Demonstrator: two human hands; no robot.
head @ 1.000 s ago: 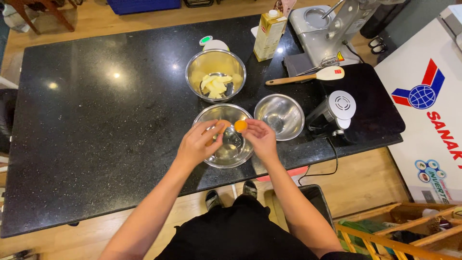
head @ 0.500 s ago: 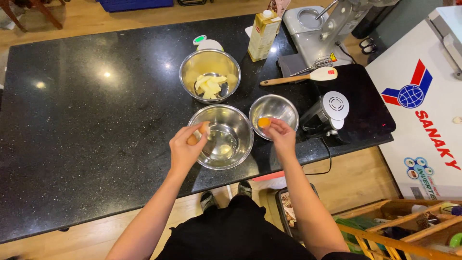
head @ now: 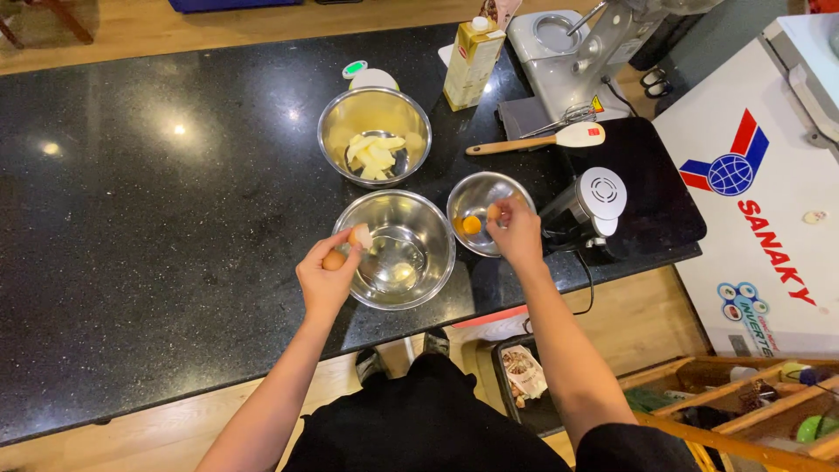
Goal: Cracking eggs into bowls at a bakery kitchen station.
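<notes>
A tall yellow carton (head: 473, 61) stood at the desk's (head: 157, 218) far edge. The left hand (head: 328, 275) pinched an eggshell half (head: 359, 236); the right hand's (head: 516, 234) fingers gripped another shell (head: 494, 211) over the small bowl (head: 485, 205).

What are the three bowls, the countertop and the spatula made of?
Three bowls: polished metal, likely stainless steel; mirror-like reflections. Countertop: glossy black stone, probably granite; fine speckles and sharp light glints. Spatula: wooden-looking brown handle, matte cream head, perhaps silicone.
</notes>
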